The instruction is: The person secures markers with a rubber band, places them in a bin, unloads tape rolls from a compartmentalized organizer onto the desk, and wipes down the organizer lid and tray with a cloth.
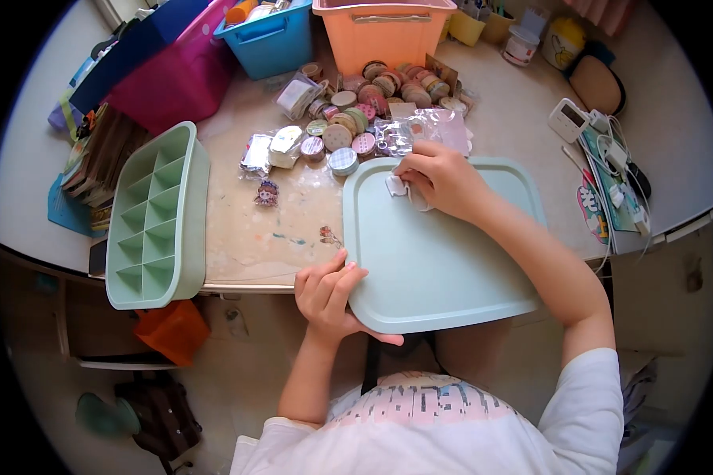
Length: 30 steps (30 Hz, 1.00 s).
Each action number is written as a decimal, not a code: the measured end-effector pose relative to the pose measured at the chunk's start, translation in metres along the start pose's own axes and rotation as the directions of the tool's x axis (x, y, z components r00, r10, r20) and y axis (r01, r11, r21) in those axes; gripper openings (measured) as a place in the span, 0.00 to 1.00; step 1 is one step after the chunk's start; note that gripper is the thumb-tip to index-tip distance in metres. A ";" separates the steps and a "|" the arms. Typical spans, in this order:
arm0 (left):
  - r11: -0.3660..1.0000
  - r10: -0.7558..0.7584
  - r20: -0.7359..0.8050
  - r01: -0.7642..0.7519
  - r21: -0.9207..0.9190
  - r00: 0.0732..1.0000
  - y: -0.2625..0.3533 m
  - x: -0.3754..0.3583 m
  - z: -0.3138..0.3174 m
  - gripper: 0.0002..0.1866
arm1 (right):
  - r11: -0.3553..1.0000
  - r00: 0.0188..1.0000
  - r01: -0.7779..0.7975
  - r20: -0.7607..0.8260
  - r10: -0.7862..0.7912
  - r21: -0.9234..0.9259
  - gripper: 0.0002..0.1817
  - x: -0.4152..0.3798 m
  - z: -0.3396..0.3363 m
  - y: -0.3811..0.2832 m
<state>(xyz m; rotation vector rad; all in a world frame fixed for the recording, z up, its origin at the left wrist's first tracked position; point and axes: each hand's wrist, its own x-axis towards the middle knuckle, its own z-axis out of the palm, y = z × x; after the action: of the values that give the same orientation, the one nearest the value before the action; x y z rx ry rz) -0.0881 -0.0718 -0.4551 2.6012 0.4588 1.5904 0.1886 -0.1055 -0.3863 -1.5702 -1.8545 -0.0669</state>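
A pale green lid (451,253) lies at the table's front edge, its near side jutting over my lap. My left hand (325,297) grips the lid's near left corner, thumb underneath and fingers curled by the rim. Toward the lid's far left corner, my right hand (444,180) pinches a small white tissue-like piece (396,187) against the surface. On the left stands a matching green divided box (200,206), its several compartments facing up. A small cartoon figure piece (266,193) lies between box and lid.
Several rolls of patterned tape (338,136) and clear plastic packets (432,127) are heaped beyond the lid. Behind them stand an orange bin (388,39), a blue basket (269,51) and a magenta bin (162,87). Cables and a white device (568,120) lie at right.
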 end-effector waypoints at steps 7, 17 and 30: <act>1.000 -0.028 0.001 0.028 0.005 1.000 0.003 0.001 0.000 0.56 | 0.970 0.952 -0.122 0.300 0.055 0.212 0.05 -0.053 -0.031 -0.068; 1.000 -0.001 -0.013 0.001 0.003 1.000 -0.001 -0.002 0.003 0.54 | 0.992 0.920 -0.018 0.390 -0.033 0.128 0.09 -0.070 -0.042 -0.090; 1.000 -0.026 0.004 0.026 0.009 1.000 0.001 -0.002 0.002 0.54 | 0.993 0.983 -0.115 0.142 0.114 -0.004 0.05 -0.045 -0.031 -0.056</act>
<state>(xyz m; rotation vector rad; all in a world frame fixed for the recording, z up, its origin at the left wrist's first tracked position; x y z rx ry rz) -0.0872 -0.0736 -0.4575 2.5934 0.4988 1.5787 0.1551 -0.1731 -0.3654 -1.7145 -1.8655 0.1038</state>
